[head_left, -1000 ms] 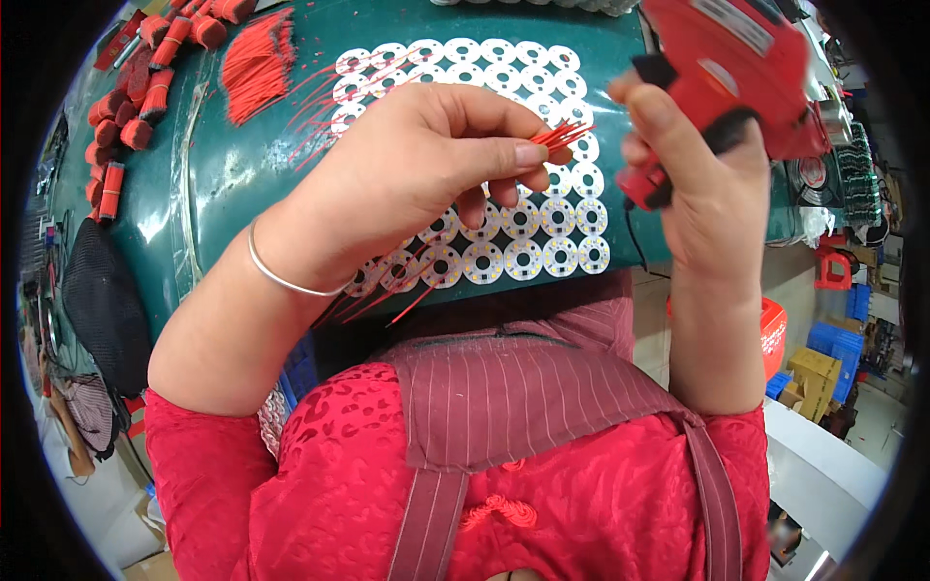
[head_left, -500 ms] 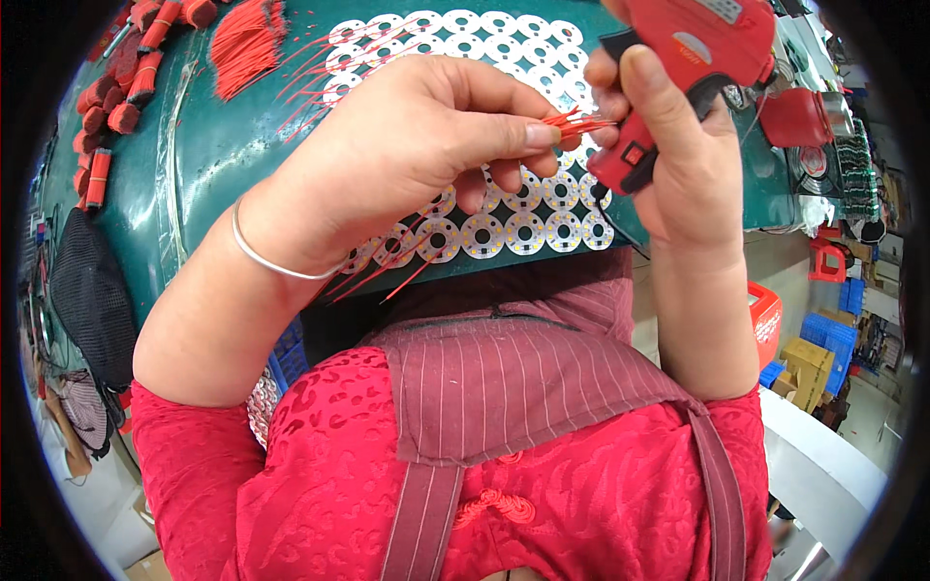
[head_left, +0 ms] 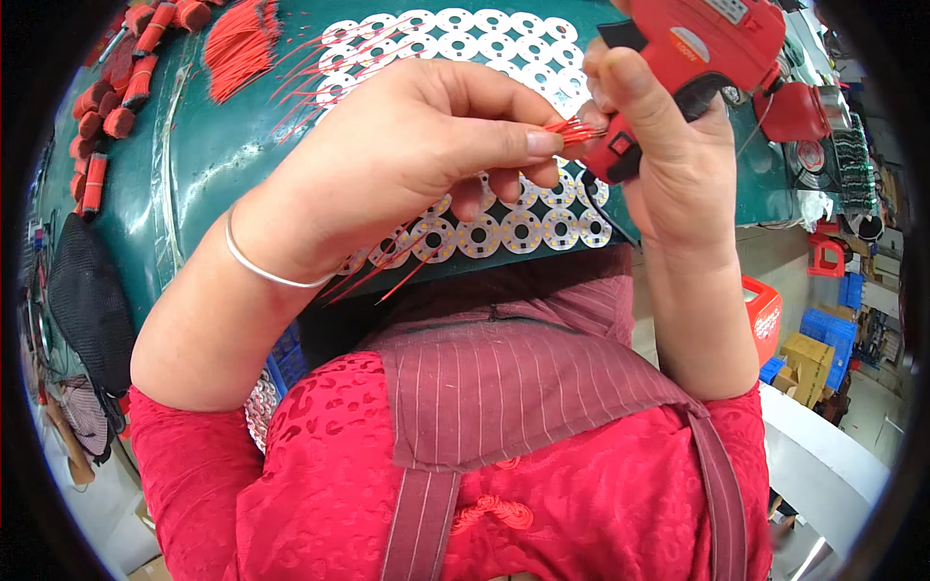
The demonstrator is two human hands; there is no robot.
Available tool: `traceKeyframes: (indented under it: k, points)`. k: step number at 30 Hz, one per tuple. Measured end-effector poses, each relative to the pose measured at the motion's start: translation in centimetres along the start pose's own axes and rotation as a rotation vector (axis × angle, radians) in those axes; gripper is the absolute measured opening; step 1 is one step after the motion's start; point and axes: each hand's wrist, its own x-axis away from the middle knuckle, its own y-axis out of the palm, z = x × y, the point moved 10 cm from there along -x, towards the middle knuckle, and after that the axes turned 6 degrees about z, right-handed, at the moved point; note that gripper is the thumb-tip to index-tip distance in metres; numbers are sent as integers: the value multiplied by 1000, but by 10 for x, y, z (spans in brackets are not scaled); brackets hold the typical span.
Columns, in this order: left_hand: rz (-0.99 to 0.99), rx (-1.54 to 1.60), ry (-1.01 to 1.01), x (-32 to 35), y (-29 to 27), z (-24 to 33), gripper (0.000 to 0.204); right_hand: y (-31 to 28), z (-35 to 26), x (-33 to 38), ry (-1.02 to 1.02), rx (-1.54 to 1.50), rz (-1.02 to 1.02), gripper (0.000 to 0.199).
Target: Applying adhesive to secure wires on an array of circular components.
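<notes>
Over the tabletop point(head_left: 223, 145), the left hand point(head_left: 417, 145) pinches probably light, springy wires point(head_left: 575, 131), best held near the tips, right hand point(head_left: 678, 165) clasping a gun point(head_left: 712, 53).

A broad worktable with a glossy dark-green top point(head_left: 221, 160) stretches across the far side, white light glaring off its left part, and a rounded black mesh shape point(head_left: 87, 281) stands by its left edge. Over on the right I can see a pale floor point(head_left: 780, 257) with a red plastic stool-like piece point(head_left: 765, 315) nearer, an open-framed red plastic stool point(head_left: 825, 259) farther off, and blue plastic crates point(head_left: 830, 335) beside a yellow cardboard box point(head_left: 807, 366). Near right runs a long, flat white surface point(head_left: 823, 445).
</notes>
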Motion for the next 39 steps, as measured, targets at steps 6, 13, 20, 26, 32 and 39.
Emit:
traceKeyframes:
  k: [6,13,20,26,32,39]
  points:
    - [28,30,-1,0,-1,-2,20,9,1,8,73,172,91,21]
    - [49,-22,2,2,-2,0,19,2,-12,7,39,232,49,19]
    - [60,-42,28,1,-2,1,19,12,-12,24,91,249,80,18]
    - [70,23,36,1,0,3,15,7,-15,31,13,348,102,52]
    - [80,35,35,2,-1,2,13,12,-21,36,25,269,101,23]
    - [51,16,34,3,1,2,10,8,-14,39,10,337,53,29]
